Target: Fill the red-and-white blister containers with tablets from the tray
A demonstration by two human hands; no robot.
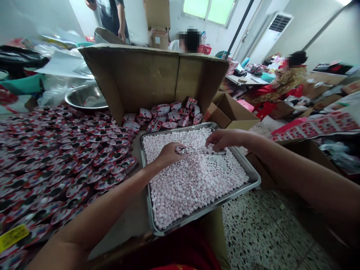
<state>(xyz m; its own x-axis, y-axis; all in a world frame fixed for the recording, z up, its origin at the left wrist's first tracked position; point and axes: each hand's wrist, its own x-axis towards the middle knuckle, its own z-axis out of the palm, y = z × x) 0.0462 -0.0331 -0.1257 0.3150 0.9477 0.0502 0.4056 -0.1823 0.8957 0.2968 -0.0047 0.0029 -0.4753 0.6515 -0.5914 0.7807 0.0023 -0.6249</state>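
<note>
A metal tray (254,180) full of small pale pink round pieces (180,187) lies in front of me. Over its upper left part, my left hand (169,153) is wrapped round a small printed container (181,150) with an opening at its top. My right hand (218,139) is over the upper right part of the tray, its fingers bent together at some of the pale pieces (208,150). Beside and just below the right fingers the tray's bottom shows through a gap in the pieces.
Rows of printed containers (95,150) cover the table at left. Behind the tray, an open cardboard box (146,78) holds several more. A steel bowl (87,96) stands back left, another box (233,112) at right. Three people are in the background.
</note>
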